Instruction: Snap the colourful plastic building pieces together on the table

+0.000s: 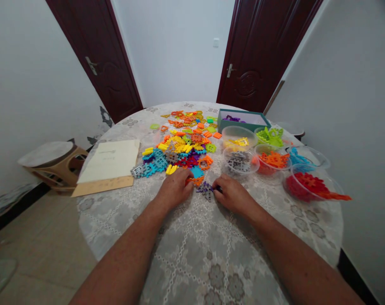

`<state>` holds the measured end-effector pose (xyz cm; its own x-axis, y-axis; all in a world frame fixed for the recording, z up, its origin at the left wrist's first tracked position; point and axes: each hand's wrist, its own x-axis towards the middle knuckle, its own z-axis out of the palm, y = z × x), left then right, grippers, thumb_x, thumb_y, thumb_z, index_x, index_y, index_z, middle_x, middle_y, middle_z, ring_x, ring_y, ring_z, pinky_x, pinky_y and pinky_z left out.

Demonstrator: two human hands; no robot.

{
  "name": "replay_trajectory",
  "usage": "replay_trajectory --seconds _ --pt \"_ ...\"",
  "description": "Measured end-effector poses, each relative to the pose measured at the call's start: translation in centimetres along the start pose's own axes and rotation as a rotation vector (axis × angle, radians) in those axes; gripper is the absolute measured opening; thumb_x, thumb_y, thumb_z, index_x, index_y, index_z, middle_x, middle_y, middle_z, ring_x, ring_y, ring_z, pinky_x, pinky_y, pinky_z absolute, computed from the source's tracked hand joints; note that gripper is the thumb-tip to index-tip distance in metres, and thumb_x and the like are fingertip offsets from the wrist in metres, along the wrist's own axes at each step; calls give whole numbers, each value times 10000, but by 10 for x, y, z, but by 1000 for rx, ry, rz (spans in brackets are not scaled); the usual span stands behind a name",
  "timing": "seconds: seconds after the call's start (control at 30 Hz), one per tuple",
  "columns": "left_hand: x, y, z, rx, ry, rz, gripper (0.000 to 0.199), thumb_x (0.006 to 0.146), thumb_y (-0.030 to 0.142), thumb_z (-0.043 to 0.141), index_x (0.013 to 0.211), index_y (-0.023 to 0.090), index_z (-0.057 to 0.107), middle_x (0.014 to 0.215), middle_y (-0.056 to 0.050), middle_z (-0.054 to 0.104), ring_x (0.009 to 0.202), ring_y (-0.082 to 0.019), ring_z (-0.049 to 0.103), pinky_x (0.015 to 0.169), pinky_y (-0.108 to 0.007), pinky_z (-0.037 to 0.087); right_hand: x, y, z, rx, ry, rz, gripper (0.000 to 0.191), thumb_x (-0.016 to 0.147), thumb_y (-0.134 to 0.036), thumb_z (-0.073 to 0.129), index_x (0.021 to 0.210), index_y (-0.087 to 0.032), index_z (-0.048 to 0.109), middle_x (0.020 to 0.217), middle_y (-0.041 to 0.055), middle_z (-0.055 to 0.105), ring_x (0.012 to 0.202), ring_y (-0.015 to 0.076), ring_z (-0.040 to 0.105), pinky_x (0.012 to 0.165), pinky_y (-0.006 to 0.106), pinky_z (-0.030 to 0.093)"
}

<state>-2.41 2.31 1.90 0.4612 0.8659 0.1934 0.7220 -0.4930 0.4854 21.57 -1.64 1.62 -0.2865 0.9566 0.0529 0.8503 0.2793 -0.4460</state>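
The left hand (175, 189) is curled downward, its fingertips (190, 178) resting on an orange interlocking plastic piece (196, 181); whether it is pinched cannot be told. The right hand (232, 195) is curled against a purple-and-grey cluster of plastic pieces (205, 190) lying between the hands, its grip hidden by the fingers. Pieces this small are judged best steadied by the fingertips, low on the tablecloth. A heap of multicoloured pieces (182, 148) is spread toward the far edge of the round table (208, 262); clear plastic bowls (240, 126) of sorted pieces and a teal box (243, 121) are set along the right edge, sheets of paper (108, 161) at the left edge.
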Motion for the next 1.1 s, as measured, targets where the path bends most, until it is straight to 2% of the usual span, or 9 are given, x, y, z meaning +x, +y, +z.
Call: replay_trajectory --seconds 0.13,0.2,0.27,0.37,0.53,0.83,0.97,1.03,1.1 --pt "-5 11 0 -26 -112 152 331 940 236 615 1267 277 645 1222 -75 637 1152 -248 604 1012 -409 492 0 0 -3 18 17 -27 86 912 -177 606 918 -206 686 966 89 669 915 225 627 828 336 470" --pt "-7 13 4 -27 -169 177 414 926 253 660 1333 321 628 1290 -66 610 1152 -244 611 994 -396 500 0 -2 -5 45 28 -42 73 903 -169 618 909 -204 683 948 83 674 898 219 623 811 329 466" --pt "-7 13 9 -9 -177 173 371 932 293 676 1300 326 652 1290 -63 602 1117 -238 622 955 -382 507 0 -4 -7 80 40 -56 66 891 -161 631 898 -203 681 925 72 678 875 210 621 787 316 461" --pt "-6 12 11 14 -149 179 197 984 349 616 1147 273 697 1195 -63 613 1060 -222 624 914 -358 502 -1 -9 -8 134 40 -68 63 864 -143 650 864 -200 678 890 52 680 833 192 621 745 292 451" --pt "-4 14 5 11 -103 174 160 1016 340 548 997 217 649 1073 -64 624 1004 -212 606 868 -340 484 -3 -10 -13 242 -33 -4 66 858 -157 635 850 -195 688 817 32 701 749 174 627 656 262 423" --pt "-8 16 8 -12 -79 135 58 946 278 614 971 226 620 1049 -55 652 981 -216 606 849 -336 478 -13 10 -46 288 -200 -1 76 822 -175 607 831 -201 678 733 -3 687 637 148 609 567 235 402" --pt "-9 19 8 -97 -24 132 116 982 303 563 1023 224 637 1047 -57 675 996 -217 618 886 -341 471 -17 15 -53 457 -260 9 90 859 -224 594 916 -212 663 703 -15 676 616 154 629 546 232 426" --pt "-8 22 6 -219 -9 111 218 1033 349 482 1023 220 656 1004 -50 690 970 -208 630 879 -338 466 -18 15 -54 535 -266 4 99 876 -242 594 954 -216 647 707 -18 676 621 157 639 550 235 445" --pt "-7 26 3 -385 -39 40 353 1070 403 387 1009 216 680 925 -36 689 862 -186 631 804 -320 469 -18 12 -54 571 -257 -13 97 891 -252 595 972 -220 638 717 -18 678 632 159 647 567 239 461"
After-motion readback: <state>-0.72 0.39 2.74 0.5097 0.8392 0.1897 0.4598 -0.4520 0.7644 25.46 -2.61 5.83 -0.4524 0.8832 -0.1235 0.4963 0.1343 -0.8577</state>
